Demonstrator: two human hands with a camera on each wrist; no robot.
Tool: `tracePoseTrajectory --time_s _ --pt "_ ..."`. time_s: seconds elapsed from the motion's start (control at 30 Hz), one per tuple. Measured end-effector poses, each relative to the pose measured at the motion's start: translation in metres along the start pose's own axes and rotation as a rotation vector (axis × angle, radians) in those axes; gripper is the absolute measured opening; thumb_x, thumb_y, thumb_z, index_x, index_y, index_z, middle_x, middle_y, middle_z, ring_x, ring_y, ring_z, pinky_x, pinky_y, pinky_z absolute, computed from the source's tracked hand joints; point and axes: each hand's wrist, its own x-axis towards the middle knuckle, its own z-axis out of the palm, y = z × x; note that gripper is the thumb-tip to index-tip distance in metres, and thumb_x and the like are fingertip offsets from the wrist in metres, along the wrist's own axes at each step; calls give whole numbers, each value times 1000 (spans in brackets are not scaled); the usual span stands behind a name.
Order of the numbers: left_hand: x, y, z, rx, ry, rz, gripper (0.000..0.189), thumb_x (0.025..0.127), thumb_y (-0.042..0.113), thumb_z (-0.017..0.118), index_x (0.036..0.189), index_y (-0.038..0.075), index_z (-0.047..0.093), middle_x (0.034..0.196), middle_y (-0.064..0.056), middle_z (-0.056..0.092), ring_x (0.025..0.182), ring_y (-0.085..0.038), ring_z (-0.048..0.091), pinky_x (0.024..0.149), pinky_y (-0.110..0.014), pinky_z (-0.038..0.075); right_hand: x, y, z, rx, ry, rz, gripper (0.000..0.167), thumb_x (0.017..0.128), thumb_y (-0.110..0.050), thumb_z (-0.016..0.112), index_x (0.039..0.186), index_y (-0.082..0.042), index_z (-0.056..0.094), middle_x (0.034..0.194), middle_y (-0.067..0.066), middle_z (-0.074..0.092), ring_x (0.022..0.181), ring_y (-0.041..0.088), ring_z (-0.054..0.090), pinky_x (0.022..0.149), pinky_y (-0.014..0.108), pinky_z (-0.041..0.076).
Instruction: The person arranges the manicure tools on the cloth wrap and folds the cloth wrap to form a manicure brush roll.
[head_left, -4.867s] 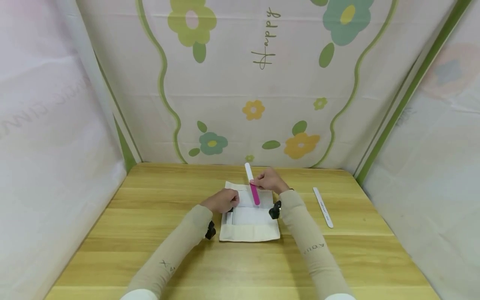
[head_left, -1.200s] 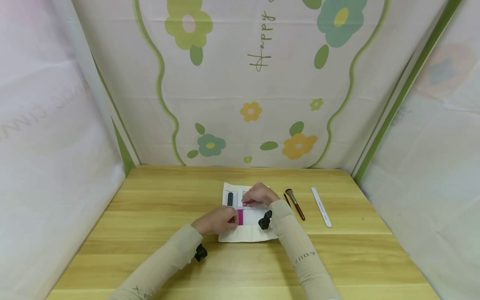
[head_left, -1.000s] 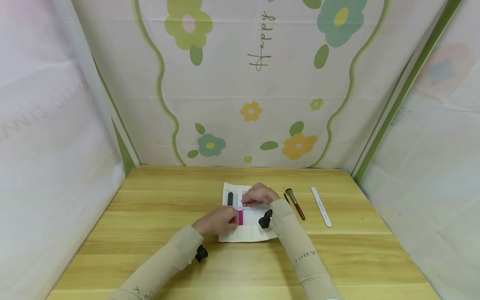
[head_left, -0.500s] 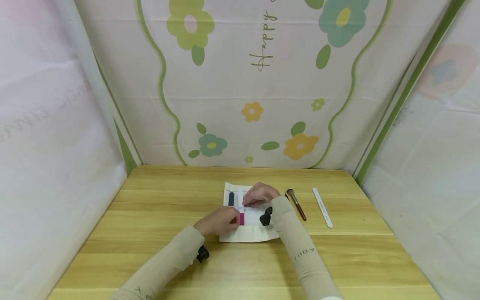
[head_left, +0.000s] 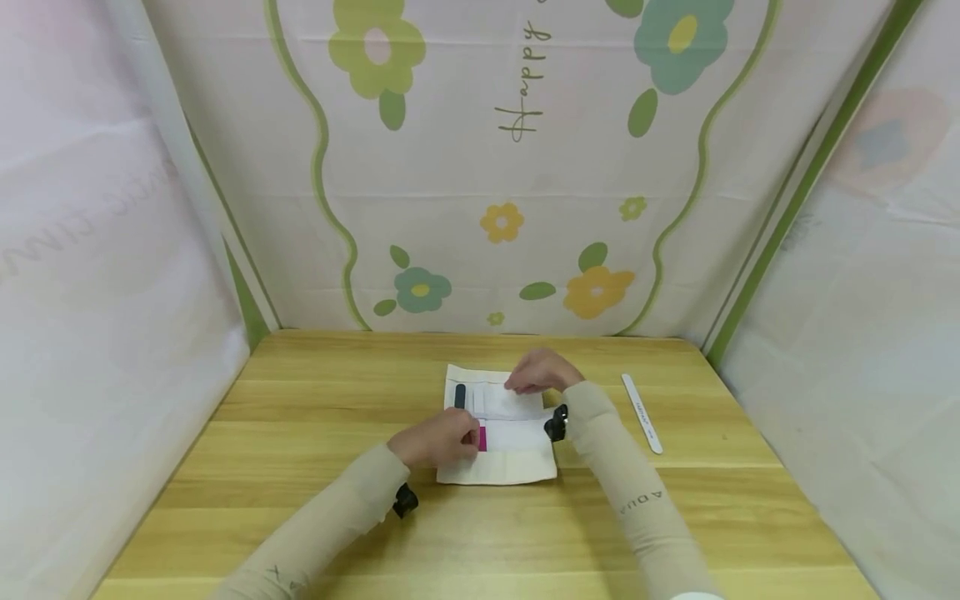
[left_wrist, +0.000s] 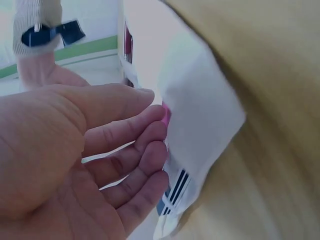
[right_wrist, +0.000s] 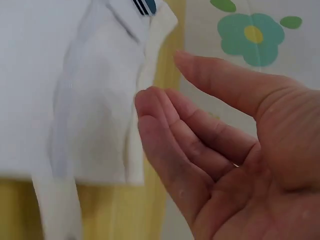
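Observation:
An off-white cloth pouch (head_left: 498,471) lies unfolded at the middle of the table. Tucked into it at the left are a dark nail file (head_left: 460,397) and a white-and-magenta nail file (head_left: 482,438). My left hand (head_left: 438,437) is at the pouch's left side, its bent fingertips touching the cloth beside the magenta part; the left wrist view shows its thumb (left_wrist: 117,102) apart from the fingers. Over the pouch's upper right hovers my right hand (head_left: 542,371), its fingers (right_wrist: 160,135) loosely bent, thumb apart, nothing between them.
Right of the pouch, a white nail file (head_left: 642,414) with printing lies on the wooden table (head_left: 315,400). My right forearm covers the spot where the two brushes lay. A flowered cloth screen (head_left: 450,183) stands behind, with pale cloth walls at both sides.
My right hand has let go of the white-and-magenta file and moved right and away from me, its forearm now hiding the brushes. The left hand stays nearly in place.

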Motion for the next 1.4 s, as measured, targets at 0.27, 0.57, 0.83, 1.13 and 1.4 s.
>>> tracePoseTrajectory --time_s 0.27,0.57,0.83,1.13,1.4 --pt "25 -2 -11 -3 76 28 7 99 3 69 97 1 75 87 -2 70 75 -13 58 73 -24 53 -31 33 -64 -168 138 -8 19 96 -28 77 95 -9 78 94 5 74 80 15 62 84 41 57" --pt "53 1 -7 99 108 53 11 97 -3 66 104 -4 75 101 -13 75 92 -17 63 92 -37 59 -57 97 -99 -260 316 -17 41 99 -27 74 126 3 72 132 25 69 116 40 68 96 53 57" --pt "60 5 1 106 79 -18 16 93 1 76 108 -3 73 104 -11 71 95 -18 59 93 -38 56 -72 152 -102 -260 451 1 54 102 -21 69 141 14 56 135 34 64 123 48 63 99 56 57" --pt "60 -4 3 99 77 6 15 94 1 76 109 0 74 108 -10 73 101 -20 64 96 -38 58 -74 180 -100 -292 479 72 49 99 -22 72 131 14 64 126 32 69 115 46 67 93 54 59" --pt "62 -8 3 38 46 -39 13 96 4 75 109 3 72 109 -7 70 98 -17 59 98 -39 55 -69 178 -96 -334 462 84 24 93 -20 78 84 1 73 73 13 66 63 21 56 58 34 47"
